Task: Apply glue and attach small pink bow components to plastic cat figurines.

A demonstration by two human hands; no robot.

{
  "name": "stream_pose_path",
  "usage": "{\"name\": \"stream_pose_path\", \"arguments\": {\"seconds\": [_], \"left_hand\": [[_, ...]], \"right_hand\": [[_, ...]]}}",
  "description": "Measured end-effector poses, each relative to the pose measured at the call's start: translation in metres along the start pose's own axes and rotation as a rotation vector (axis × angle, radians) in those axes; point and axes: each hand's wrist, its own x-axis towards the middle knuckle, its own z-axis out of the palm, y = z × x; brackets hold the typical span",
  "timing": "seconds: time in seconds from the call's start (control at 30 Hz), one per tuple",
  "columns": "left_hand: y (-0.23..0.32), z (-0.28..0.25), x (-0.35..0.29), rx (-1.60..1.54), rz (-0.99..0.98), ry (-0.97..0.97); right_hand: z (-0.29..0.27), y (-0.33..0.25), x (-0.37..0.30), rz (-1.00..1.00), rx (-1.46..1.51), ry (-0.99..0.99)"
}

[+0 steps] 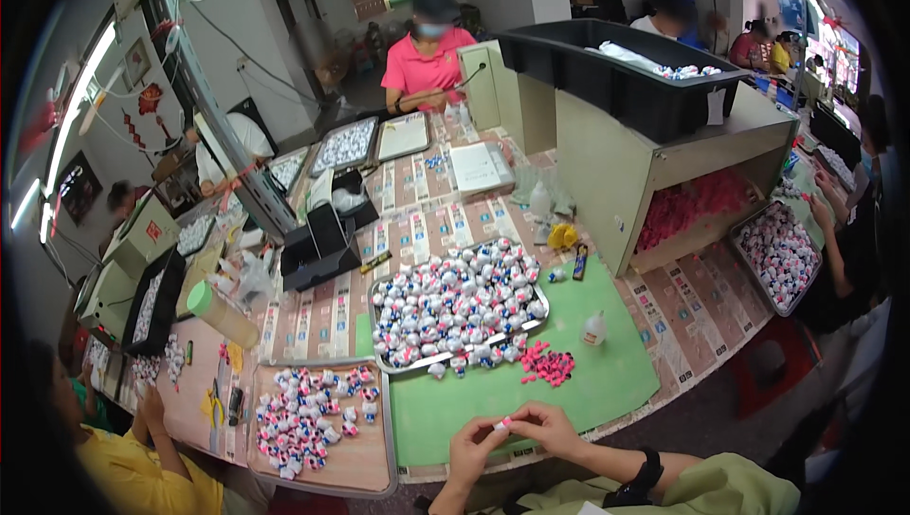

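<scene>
At the near edge of the green mat (431, 425), my left hand (468, 450) and my right hand (552, 428) meet fingertip to fingertip. Both are closed in a pinch on a small white-and-pink figurine part (502, 425), whose finer shape is hidden by the fingers. Just beyond them lies a loose pile of small pink pieces (548, 364). A metal tray (384, 356) behind the pile is heaped with little white figurine parts (453, 302) marked in blue and pink. Left of my hands, a second tray (389, 439) holds similar pink, white and dark figurine parts (301, 418).
A small squeeze bottle (594, 328) stands on the mat's right side. Farther back are a yellow flower-like object (562, 236) and a wooden shelf box (607, 174) carrying a black bin (607, 79). Pliers (218, 409) lie left. Co-workers sit left, opposite and right.
</scene>
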Motion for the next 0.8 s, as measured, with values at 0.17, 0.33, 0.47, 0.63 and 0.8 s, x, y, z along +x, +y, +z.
{"name": "stream_pose_path", "arguments": {"seconds": [0.17, 0.33, 0.47, 0.63, 0.8], "left_hand": [[0.007, 0.001, 0.0, -0.014, -0.021, -0.011], [0.01, 0.003, 0.002, -0.018, 0.005, -0.001], [0.008, 0.002, 0.002, -0.035, 0.003, 0.001], [0.005, -0.001, 0.001, -0.016, 0.047, -0.017], [0.008, 0.0, 0.001, 0.022, -0.036, 0.006]], "right_hand": [[0.001, -0.01, 0.0, 0.022, -0.035, -0.009], [0.001, -0.008, 0.001, 0.028, -0.031, 0.005], [0.001, -0.007, 0.002, 0.032, -0.011, 0.006], [0.0, -0.008, 0.002, 0.042, -0.03, -0.009], [0.001, -0.013, 0.003, 0.055, -0.087, 0.0]]}}
